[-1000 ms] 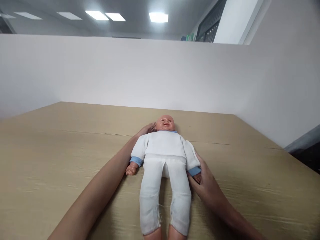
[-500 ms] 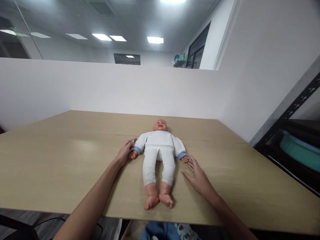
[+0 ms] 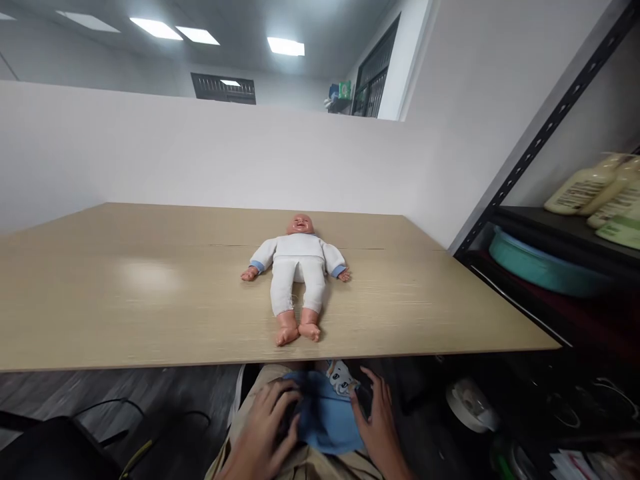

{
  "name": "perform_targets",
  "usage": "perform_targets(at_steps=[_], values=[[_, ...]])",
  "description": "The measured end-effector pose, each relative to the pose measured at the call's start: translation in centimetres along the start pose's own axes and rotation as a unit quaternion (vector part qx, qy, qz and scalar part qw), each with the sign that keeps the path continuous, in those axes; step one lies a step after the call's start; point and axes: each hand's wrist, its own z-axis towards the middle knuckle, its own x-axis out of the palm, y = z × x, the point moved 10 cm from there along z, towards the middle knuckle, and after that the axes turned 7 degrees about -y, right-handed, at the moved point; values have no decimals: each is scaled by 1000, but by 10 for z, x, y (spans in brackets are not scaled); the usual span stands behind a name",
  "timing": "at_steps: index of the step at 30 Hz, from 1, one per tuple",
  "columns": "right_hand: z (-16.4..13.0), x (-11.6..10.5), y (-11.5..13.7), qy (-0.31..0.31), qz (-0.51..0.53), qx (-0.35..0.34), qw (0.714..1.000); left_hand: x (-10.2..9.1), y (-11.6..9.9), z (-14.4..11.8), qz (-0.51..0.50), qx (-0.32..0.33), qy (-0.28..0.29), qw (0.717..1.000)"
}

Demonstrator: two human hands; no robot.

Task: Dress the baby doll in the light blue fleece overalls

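Observation:
On my lap lies a piece of blue cloth (image 3: 325,413) with a white cartoon animal face (image 3: 341,379) at its upper edge; its kind is unclear. My left hand (image 3: 267,423) is at the cloth's left side, fingers curved and apart, slightly blurred. At the right side is my right hand (image 3: 376,413), thumb spread from the fingers, thumb tip close to the cartoon face. Neither hand grips the cloth. A baby doll (image 3: 299,267) in a white top and white trousers with blue cuffs lies face up on the table, arms spread and bare feet towards me.
The wooden table (image 3: 165,320) ends just above my lap. To the right stands a black shelf (image 3: 525,220) holding a teal basin (image 3: 545,267) and several cream bottles (image 3: 585,187). A tape roll (image 3: 467,405) lies lower right. A black object (image 3: 55,450) and cables are lower left.
Both hands have left the doll's arms and come down past the table edge to the blue cloth on my lap. The view has tilted down and turned right. The doll stays on the table.

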Motion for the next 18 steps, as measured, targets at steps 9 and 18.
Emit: perform_targets(at_steps=[9,18], values=[[-6,66,-63,157,-29,153,975,83,41,17,160,-97,185,965],[13,7,56,277,90,146,945,37,-14,-31,-44,-127,338,931]])
